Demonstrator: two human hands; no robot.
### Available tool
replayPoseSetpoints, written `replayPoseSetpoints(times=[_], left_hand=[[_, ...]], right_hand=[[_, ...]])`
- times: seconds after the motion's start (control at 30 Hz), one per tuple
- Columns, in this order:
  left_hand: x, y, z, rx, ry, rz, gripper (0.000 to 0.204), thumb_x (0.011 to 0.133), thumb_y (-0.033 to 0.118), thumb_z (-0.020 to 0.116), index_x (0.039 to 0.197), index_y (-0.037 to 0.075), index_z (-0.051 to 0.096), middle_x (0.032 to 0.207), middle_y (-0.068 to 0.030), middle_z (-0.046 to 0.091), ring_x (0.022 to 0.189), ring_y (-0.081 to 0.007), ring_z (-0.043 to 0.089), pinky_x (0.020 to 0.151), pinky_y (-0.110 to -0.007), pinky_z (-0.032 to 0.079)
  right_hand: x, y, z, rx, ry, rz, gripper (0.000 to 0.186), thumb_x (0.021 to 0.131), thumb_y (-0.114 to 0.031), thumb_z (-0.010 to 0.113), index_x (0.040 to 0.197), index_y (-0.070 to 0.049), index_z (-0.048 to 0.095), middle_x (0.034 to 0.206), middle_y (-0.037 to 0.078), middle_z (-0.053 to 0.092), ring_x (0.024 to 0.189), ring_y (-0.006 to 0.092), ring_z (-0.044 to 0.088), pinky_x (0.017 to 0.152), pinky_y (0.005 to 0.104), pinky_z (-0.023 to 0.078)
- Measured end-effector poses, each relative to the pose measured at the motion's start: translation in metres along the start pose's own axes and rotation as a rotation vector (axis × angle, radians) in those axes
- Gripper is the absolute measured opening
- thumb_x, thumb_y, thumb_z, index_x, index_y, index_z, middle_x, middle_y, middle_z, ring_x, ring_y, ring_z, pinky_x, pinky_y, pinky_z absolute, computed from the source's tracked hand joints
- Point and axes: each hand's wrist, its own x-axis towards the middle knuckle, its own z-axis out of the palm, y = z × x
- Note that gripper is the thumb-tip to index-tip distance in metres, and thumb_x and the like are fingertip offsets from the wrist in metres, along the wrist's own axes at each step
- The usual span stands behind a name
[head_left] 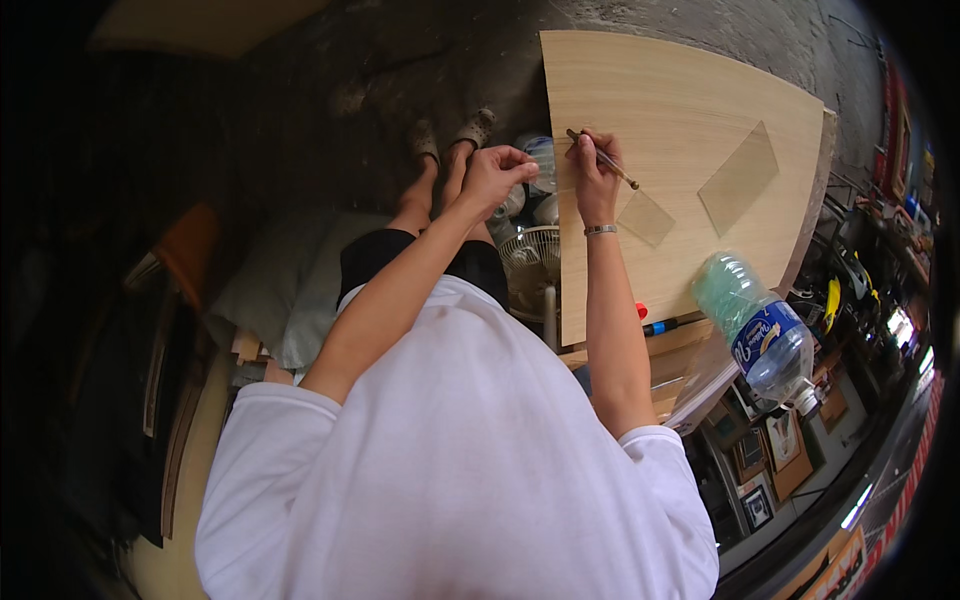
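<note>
My right hand [597,172], with a metal watch on its wrist, is closed round a slim glass cutter [618,170] above the left part of a pale wood-grain board [660,100]. The cutter has a dark head and a brass-coloured knob. Just off the board's left edge, my left hand [494,178] is closed in a pinch, its fingertips pointing toward my right hand. Whatever it pinches is too clear or small to make out. A small glass piece [648,218] lies beside my right wrist, and a larger rectangular glass piece [740,180] rests farther right.
A big clear plastic bottle [765,335] with a blue label lies at the board's near right edge. Below the left edge stand a fan [530,250] and another plastic bottle [541,155]. A blue-and-black tool [660,327] is near my right forearm. Framed pictures [757,506] fill the lower right.
</note>
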Motion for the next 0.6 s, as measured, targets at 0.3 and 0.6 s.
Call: replayPoseSetpoints(times=[0.3, 0.6], left_hand=[[0.006, 0.003, -0.001, 0.002, -0.004, -0.01, 0.012, 0.084, 0.002, 0.073, 0.092, -0.005, 0.067, 0.083, -0.007, 0.07, 0.072, -0.0123, 0.066, 0.07, -0.025, 0.055], [0.007, -0.015, -0.02, 0.015, 0.026, -0.058, 0.013, 0.085, 0.003, 0.073, 0.093, -0.005, 0.067, 0.083, -0.0071, 0.07, 0.073, -0.0127, 0.066, 0.071, -0.025, 0.055]], right_hand=[[0.001, -0.003, 0.004, -0.038, 0.018, -0.006, 0.01, 0.099, -0.012, 0.059, 0.1, -0.002, 0.057, 0.081, 0.004, 0.063, 0.075, 0.0074, 0.057, 0.068, 0.0214, 0.045], [0.002, -0.002, 0.007, -0.058, 0.021, -0.048, 0.011, 0.099, -0.012, 0.058, 0.1, -0.002, 0.057, 0.082, 0.005, 0.063, 0.074, 0.0083, 0.058, 0.068, 0.0224, 0.046]])
